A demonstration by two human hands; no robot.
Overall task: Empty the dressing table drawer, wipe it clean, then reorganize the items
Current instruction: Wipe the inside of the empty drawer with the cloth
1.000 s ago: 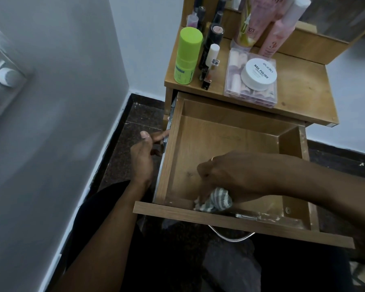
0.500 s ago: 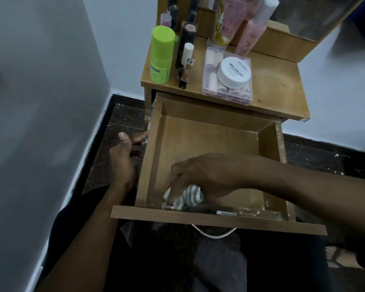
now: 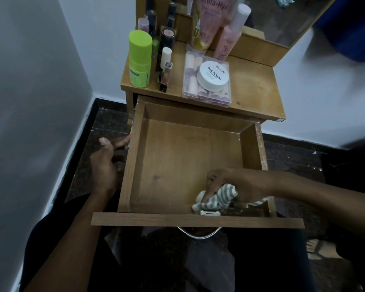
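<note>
The wooden drawer (image 3: pixel 173 157) is pulled out toward me and holds no items. My right hand (image 3: pixel 236 184) grips a bunched grey-and-white striped cloth (image 3: pixel 216 200) and presses it on the drawer floor at the front right, just behind the front panel. My left hand (image 3: pixel 105 161) rests against the outside of the drawer's left wall, thumb up and fingers touching the side. On the dressing table top (image 3: pixel 253 89) stand a green bottle (image 3: pixel 140 60), dark cosmetic tubes (image 3: pixel 167 49), pink bottles (image 3: pixel 228 36) and a clear case (image 3: pixel 207 89) with a white nail polish tub (image 3: pixel 212 76) on it.
A grey wall runs along the left, a white wall lies behind the table. The floor is dark stone. A metal handle (image 3: pixel 198 232) hangs under the drawer front. My legs are below the drawer. A foot in a sandal (image 3: pixel 316 247) shows at the right.
My right hand has slid the cloth from the front left part of the drawer floor toward the front right. My left hand stays on the drawer's left side.
</note>
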